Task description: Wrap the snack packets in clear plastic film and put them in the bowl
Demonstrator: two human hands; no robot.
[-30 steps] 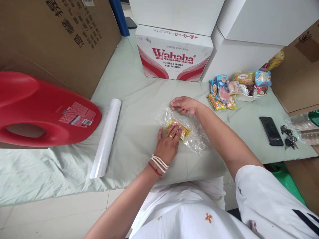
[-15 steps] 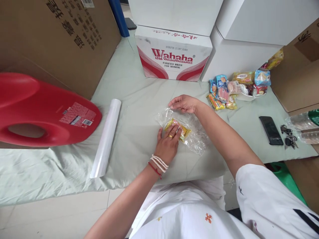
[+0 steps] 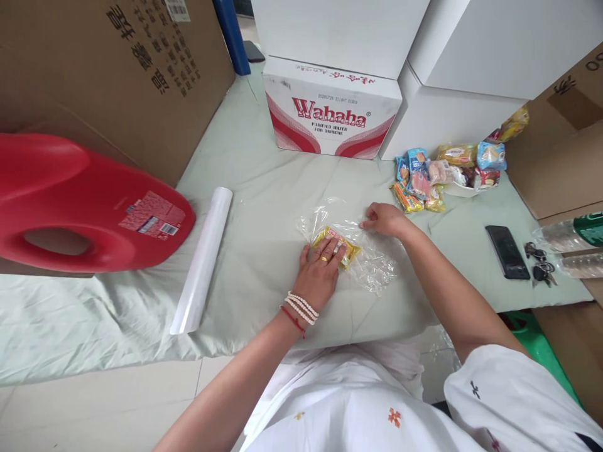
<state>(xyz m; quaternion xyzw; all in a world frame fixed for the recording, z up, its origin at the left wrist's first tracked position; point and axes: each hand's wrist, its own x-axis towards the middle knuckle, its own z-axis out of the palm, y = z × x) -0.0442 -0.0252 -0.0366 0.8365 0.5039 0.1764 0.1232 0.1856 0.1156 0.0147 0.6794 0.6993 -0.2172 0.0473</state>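
Left hand (image 3: pixel 319 267): fingers straight, slightly spread, laid flat, gripping nothing. Packet (image 3: pixel 352 252), yellow, lies on table right beneath those fingertips, its ends sticking out past them. Film (image 3: pixel 374 270), clear and crumpled, spreads around packet, mostly to the right; over or under packet, unclear. Right hand (image 3: pixel 384 220): fingers curled together at film's far right side, apart from packet; can't make out whether they pinch film.

Table (image 3: pixel 264 282) wears a wrinkled pale green cloth, hanging over the near edge at left; tiled floor (image 3: pixel 117 402) below. Left to right: left carton (image 3: pixel 141 119), brown, with red jug (image 3: pixel 108 201) in front; roll (image 3: pixel 202 260) lying slanted, well apart from left hand; Wahaha box (image 3: pixel 330 119) at back, a white box stacked on it, more white boxes (image 3: pixel 461 113) to its right; snacks (image 3: pixel 418 183) in front of those, some in bowl (image 3: pixel 461 190); phone (image 3: pixel 507 252) lying near keys (image 3: pixel 544 273); bottles (image 3: pixel 572 233) at right edge; right carton (image 3: pixel 560 176) behind them.

Counts, left to right: 1 jug, 1 roll, 1 ring (image 3: pixel 324 258) on left hand, 1 packet under fingers, 1 Wahaha box, 3 plain white boxes visible, 1 bowl, 1 phone, 2 bottles. Snacks overlap too much to count.
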